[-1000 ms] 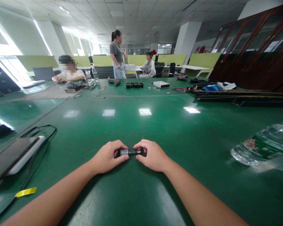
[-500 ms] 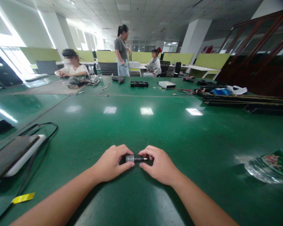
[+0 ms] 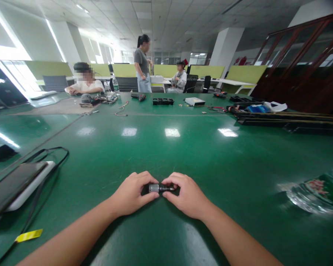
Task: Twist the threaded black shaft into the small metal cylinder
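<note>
Just above the green table lies a small silver cylinder with a black ribbed shaft and a pale metal tip, lengthwise from left to right. My left hand grips the silver end between thumb and fingers. From the other side my right hand curls around the black shaft, thumb below and fingers above. The metal tip points into the right palm. The fingers partly cover the piece, and its exact kind cannot be made out.
On the left lie a phone on a white block and a black cable with a yellow tag. A clear plastic bottle lies at right. Tools and parts, including a black tray, line the far side. Several people are beyond.
My right thumb and fingers have come in closer on the black shaft, nearer the left fingertips. The left hand keeps its grip. The view has tilted slightly upward.
</note>
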The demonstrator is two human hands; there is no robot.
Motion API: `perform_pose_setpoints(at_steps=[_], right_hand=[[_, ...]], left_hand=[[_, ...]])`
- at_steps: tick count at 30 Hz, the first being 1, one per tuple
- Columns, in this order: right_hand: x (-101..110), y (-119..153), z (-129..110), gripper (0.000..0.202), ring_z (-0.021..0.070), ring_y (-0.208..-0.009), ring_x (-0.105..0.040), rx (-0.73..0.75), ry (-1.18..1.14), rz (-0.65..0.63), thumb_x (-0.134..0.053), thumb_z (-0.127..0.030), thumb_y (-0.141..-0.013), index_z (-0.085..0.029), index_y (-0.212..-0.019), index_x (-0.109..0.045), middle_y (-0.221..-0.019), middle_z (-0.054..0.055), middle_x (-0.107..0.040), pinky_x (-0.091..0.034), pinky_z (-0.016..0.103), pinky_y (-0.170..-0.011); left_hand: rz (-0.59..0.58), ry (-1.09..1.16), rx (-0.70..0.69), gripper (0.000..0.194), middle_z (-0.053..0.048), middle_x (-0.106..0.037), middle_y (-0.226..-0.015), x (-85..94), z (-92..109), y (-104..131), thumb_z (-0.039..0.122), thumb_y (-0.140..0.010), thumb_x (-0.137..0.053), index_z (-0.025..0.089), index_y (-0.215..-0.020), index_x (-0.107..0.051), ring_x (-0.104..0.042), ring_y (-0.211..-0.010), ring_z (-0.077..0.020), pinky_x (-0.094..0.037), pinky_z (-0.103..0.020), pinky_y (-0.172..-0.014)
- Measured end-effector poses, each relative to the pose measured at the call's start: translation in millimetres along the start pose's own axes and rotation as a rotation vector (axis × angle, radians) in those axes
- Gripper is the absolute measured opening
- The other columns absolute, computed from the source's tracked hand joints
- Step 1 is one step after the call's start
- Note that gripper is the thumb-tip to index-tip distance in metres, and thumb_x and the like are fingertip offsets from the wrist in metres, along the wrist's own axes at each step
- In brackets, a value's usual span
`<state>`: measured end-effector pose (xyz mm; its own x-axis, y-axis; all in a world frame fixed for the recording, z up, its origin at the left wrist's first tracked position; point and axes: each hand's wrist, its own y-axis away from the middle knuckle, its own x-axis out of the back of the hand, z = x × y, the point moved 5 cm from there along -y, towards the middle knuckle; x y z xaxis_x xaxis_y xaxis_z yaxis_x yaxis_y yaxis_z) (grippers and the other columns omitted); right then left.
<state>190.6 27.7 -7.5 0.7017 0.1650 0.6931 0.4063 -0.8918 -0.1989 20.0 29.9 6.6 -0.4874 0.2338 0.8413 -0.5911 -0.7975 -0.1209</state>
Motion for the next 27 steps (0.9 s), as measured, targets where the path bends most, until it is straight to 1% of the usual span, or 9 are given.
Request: perform_pose_setpoints(at_steps=[7, 15, 19, 27], right_hand=[[-1.6, -1.2, 2.2, 0.022, 0.0176, -0.085, -0.060, 0.005, 0.003, -0.011, -0.070, -0.018, -0.078, -0.025, -0.099, -0.072, -0.091, 0.001, -0.070, -0.040, 0.031, -0.076], [-2.7, -3.4, 1.9, 0.013, 0.0172, -0.083, -0.059, 0.022, 0.019, -0.016, -0.071, -0.023, -0.080, -0.027, -0.092, -0.076, -0.088, 0.000, -0.072, -0.040, 0.030, -0.074], [-0.7, -3.8, 1.5, 0.013, 0.0165, -0.081, -0.059, 0.020, 0.004, -0.012, -0.071, -0.021, -0.079, -0.026, -0.090, -0.075, -0.085, 0.000, -0.072, -0.041, 0.029, -0.073], [3.5, -3.1, 1.5, 0.013, 0.0152, -0.075, -0.058, 0.006, -0.015, -0.027, -0.070, -0.016, -0.077, -0.022, -0.088, -0.074, -0.081, 0.001, -0.069, -0.042, 0.028, -0.070]], left_hand=[[0.008, -0.012, 0.002, 0.021, -0.002, -0.068, -0.095, -0.8, -0.5, -1.2, 0.037, -0.088, -0.066, 0.024, -0.105, -0.066, -0.062, -0.085, -0.0188, -0.039, -0.030, -0.076], [0.011, -0.019, 0.009, 0.022, -0.003, -0.068, -0.098, -1.2, -1.7, -1.1, 0.038, -0.089, -0.065, 0.023, -0.105, -0.065, -0.062, -0.089, -0.0191, -0.041, -0.030, -0.079], [0.013, -0.027, 0.007, 0.022, -0.003, -0.067, -0.098, -0.8, -2.0, -1.5, 0.038, -0.090, -0.064, 0.023, -0.106, -0.066, -0.062, -0.089, -0.0189, -0.041, -0.030, -0.078], [0.018, -0.048, -0.007, 0.023, -0.003, -0.067, -0.097, -0.6, -1.9, -1.7, 0.039, -0.089, -0.064, 0.022, -0.106, -0.066, -0.060, -0.082, -0.0178, -0.041, -0.029, -0.075]])
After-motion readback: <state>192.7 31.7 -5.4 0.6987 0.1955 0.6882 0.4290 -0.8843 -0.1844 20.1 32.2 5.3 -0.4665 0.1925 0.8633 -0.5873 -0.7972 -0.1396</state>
